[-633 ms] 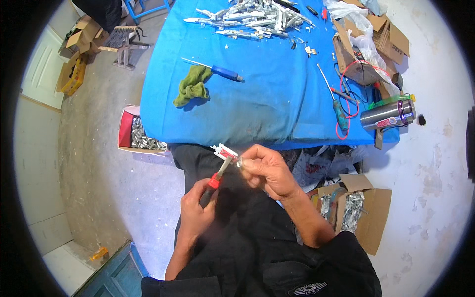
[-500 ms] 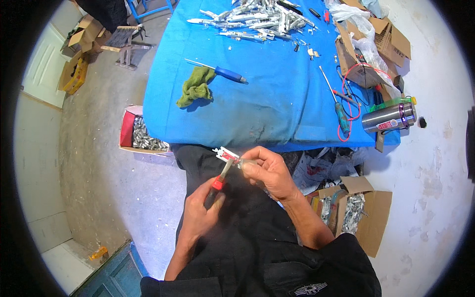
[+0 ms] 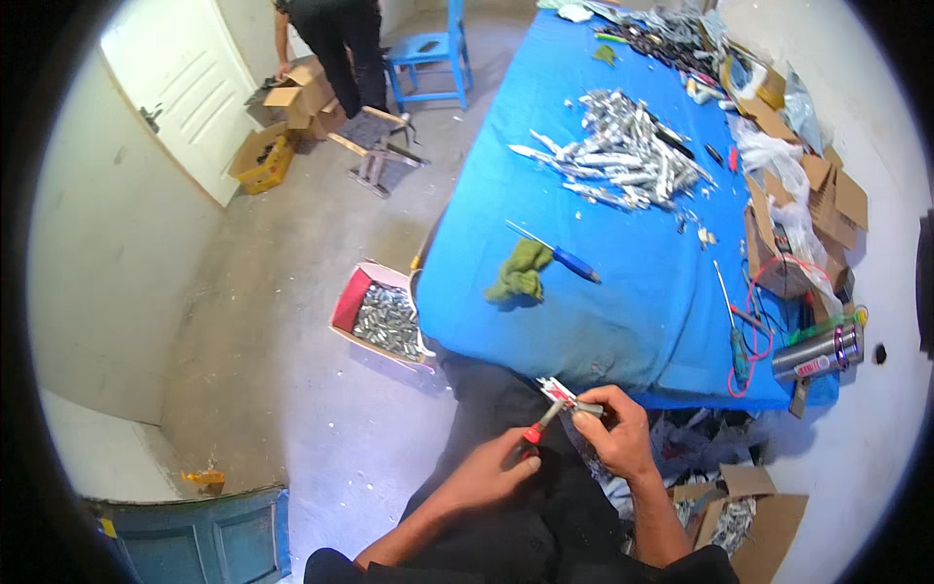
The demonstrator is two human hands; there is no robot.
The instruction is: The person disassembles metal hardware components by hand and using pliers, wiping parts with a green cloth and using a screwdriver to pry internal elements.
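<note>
Just off the blue cloth-covered counter's (image 3: 484, 297) near edge, by left hand (image 3: 498, 459) and right hand (image 3: 620, 433) respectively, a red-and-black-handled metal tool (image 3: 550, 416) and a small white-and-red part (image 3: 557, 391) are gripped; the part is seemingly being worked; steadiness seems called for.

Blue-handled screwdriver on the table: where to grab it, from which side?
Probably best by the blue handle, toward its butt end, from above and the right. It's the thick part, lying with its butt pointing right and toward the person; the green cloth crowds the left side, and the thin shaft points away.
</note>
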